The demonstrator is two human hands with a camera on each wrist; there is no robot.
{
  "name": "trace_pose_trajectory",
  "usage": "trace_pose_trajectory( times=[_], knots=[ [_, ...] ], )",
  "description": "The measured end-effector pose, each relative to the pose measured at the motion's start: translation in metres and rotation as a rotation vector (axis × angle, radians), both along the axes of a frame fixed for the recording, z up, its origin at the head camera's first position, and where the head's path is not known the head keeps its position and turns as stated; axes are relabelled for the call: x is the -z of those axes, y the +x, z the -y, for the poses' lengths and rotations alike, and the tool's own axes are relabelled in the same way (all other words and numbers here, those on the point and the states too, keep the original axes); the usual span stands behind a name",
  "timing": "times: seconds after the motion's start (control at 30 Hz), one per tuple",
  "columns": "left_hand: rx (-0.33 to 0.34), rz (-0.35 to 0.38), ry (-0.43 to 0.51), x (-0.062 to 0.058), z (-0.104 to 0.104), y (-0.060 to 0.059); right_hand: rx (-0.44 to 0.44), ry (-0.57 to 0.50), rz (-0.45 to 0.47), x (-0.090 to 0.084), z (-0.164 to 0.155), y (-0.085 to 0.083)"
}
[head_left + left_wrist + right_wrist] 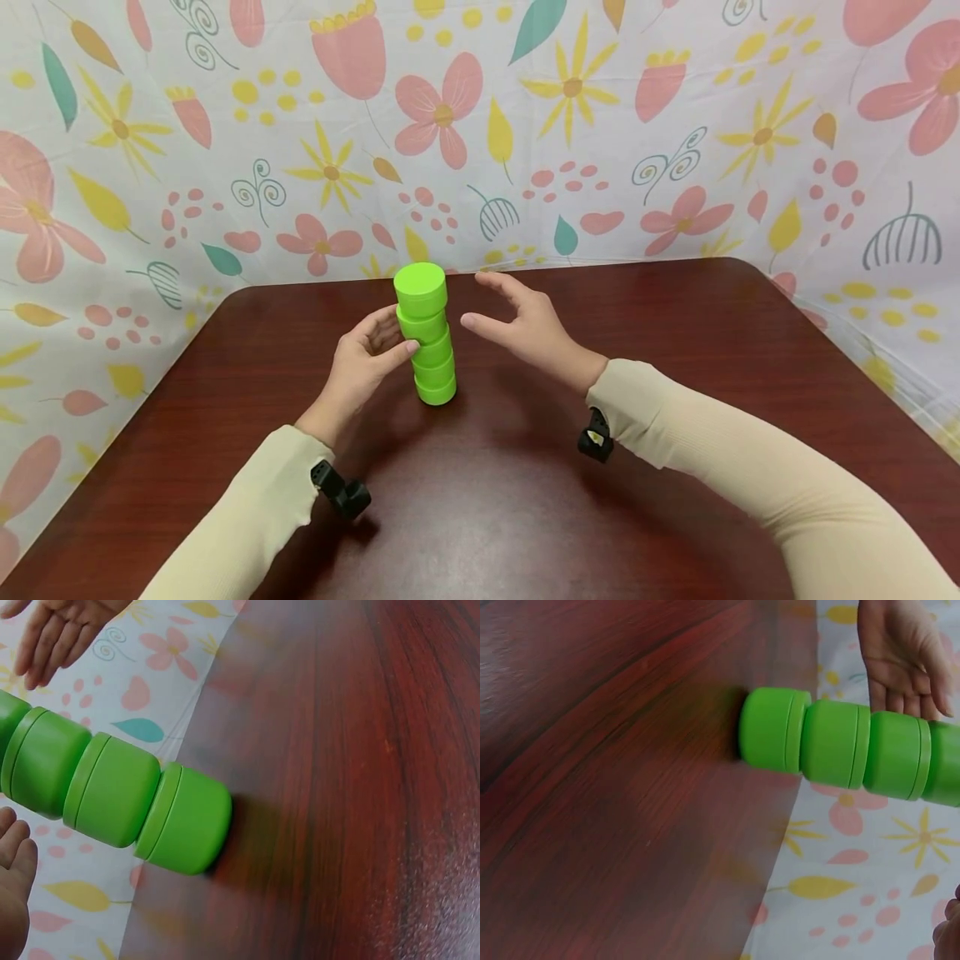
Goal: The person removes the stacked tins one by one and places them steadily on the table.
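My left hand (354, 360) is loosely spread beside the green stack (433, 352), contact unclear; my right hand (537, 330) spreads just apart, opposite. Upright on the worktop (487, 508) between them, it seems self-supporting, so both likely just guard against a topple.

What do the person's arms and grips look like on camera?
Both arms wear long, plain cream sleeves: the left sleeve and right sleeve end in slightly wavy cuffs. A small black device sits at each wrist, left and right; the right one carries a small pale marking. The left grip and right grip are ungloved. No cables show.
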State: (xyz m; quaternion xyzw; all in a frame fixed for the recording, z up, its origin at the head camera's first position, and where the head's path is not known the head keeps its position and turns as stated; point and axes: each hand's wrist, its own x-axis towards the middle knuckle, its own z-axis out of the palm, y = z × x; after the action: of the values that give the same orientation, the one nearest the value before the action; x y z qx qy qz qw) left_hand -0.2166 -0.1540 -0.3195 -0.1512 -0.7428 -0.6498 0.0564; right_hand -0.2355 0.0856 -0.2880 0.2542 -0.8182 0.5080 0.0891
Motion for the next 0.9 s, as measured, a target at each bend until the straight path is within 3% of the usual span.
trace_pose_trajectory(
  times=[0.33, 0.9],
  knots=[
    [0.006, -0.008, 0.025, 0.004, -0.004, -0.001, -0.042, -0.073, 0.046, -0.004, 0.021, -0.005],
    [-0.055, -0.11, 0.131, 0.008, -0.015, -0.003, -0.028, -0.2, 0.075, -0.01, 0.048, -0.006]
  ],
)
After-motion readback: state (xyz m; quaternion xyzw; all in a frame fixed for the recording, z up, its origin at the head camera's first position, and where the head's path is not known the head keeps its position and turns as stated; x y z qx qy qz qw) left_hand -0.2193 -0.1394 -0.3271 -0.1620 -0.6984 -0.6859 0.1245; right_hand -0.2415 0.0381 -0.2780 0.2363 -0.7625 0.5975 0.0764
